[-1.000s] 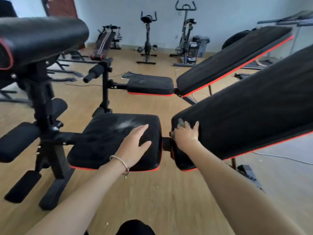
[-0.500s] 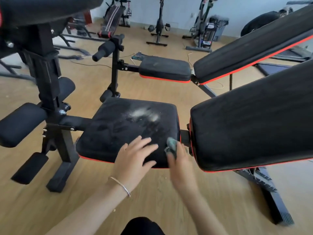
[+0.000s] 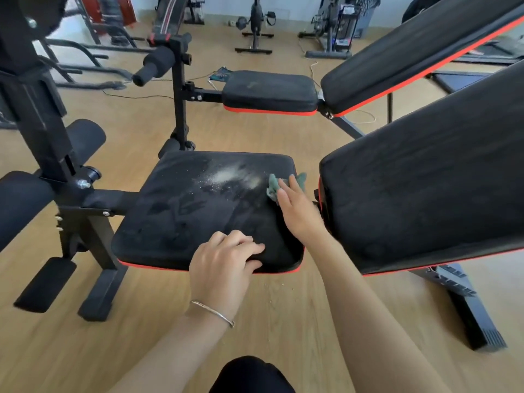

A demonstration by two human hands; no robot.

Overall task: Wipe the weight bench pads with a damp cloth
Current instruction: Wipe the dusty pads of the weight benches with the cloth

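The cloth point(image 3: 272, 185) is a small grey-green rag, lying on the seat pad point(image 3: 198, 211) near its 2 o'clock corner, just beside the gap to the inclined back pad point(image 3: 425, 177). The right hand point(image 3: 297, 211) presses it down with the fingers stretched almost flat on top of it, so it is held by pressure and not by a closed grip. The left hand point(image 3: 224, 265) rests at the 6 o'clock edge of the seat pad, with fingers curled loosely over the rim; it holds no object.

I judge the cloth to be light, soft and limp (a damp rag also bunches easily). It is best controlled from above with a spread palm, keeping the edges under the fingers. The pad looks firm and a little cushioned, with a matte covering that should drag on the cloth. A pale dusty patch point(image 3: 229, 177) lies at about 12 o'clock on the pad, just beside the cloth at its 9 o'clock side.
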